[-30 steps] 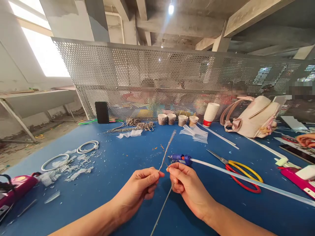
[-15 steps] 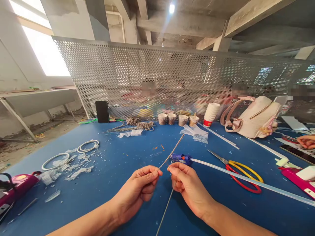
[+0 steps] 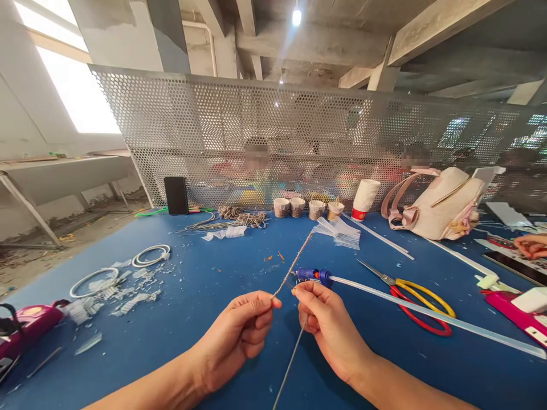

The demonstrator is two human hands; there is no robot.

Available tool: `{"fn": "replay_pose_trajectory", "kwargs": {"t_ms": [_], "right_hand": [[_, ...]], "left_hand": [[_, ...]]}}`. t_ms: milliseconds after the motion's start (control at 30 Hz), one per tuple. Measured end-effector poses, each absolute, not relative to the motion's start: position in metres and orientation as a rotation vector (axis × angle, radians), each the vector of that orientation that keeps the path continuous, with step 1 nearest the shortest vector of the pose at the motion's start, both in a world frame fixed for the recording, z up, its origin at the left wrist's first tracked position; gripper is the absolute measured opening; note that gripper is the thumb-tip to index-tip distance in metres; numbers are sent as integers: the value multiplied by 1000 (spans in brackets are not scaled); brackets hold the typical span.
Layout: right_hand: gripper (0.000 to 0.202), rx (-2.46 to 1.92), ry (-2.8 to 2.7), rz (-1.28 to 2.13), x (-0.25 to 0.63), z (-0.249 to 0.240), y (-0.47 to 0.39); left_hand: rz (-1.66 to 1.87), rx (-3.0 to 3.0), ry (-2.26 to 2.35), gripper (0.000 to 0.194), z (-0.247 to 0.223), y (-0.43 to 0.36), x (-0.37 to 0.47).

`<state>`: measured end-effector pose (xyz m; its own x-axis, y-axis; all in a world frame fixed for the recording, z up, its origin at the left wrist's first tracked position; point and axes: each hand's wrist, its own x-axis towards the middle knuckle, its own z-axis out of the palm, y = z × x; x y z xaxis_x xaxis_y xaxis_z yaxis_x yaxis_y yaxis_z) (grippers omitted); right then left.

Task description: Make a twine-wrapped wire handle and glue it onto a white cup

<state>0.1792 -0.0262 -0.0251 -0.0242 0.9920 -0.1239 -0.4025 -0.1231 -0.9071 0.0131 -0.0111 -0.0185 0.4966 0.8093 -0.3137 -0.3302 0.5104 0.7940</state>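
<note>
My left hand (image 3: 243, 330) is closed in a pinch on the lower end of a thin, brownish wrapped stem (image 3: 294, 263), which slants up and away to the right. Close beside it, my right hand (image 3: 327, 324) pinches a thin grey cord (image 3: 289, 364) whose tail runs down toward the bottom of the view. Any strand between the two hands is too fine to make out. Just behind my right fingers lies a blue glue gun (image 3: 311, 276), with a long translucent glue stick (image 3: 397, 300) reaching out to the right.
Scissors (image 3: 427, 304) with red and yellow handles lie at right. White rings (image 3: 94, 282) and plastic scraps lie left. Toward the back are a phone (image 3: 176, 195), cord bundles (image 3: 252, 219), several small cups (image 3: 281, 208), stacked paper cups (image 3: 365, 199) and a backpack (image 3: 444, 205). Another person's hand (image 3: 530, 246) shows far right.
The wrapped stem's upper end has shifted slightly left, and the whole view has moved a little. Both hands keep their pinches.
</note>
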Motion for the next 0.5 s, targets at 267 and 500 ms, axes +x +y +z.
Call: {"fn": "replay_pose_trajectory", "kwargs": {"t_ms": [267, 500], "right_hand": [[29, -980, -873, 1463, 178, -26, -27], [27, -965, -913, 1492, 178, -29, -30]], "left_hand": [[924, 749, 807, 25, -17, -12, 16], [918, 765, 811, 28, -22, -12, 15]]}}
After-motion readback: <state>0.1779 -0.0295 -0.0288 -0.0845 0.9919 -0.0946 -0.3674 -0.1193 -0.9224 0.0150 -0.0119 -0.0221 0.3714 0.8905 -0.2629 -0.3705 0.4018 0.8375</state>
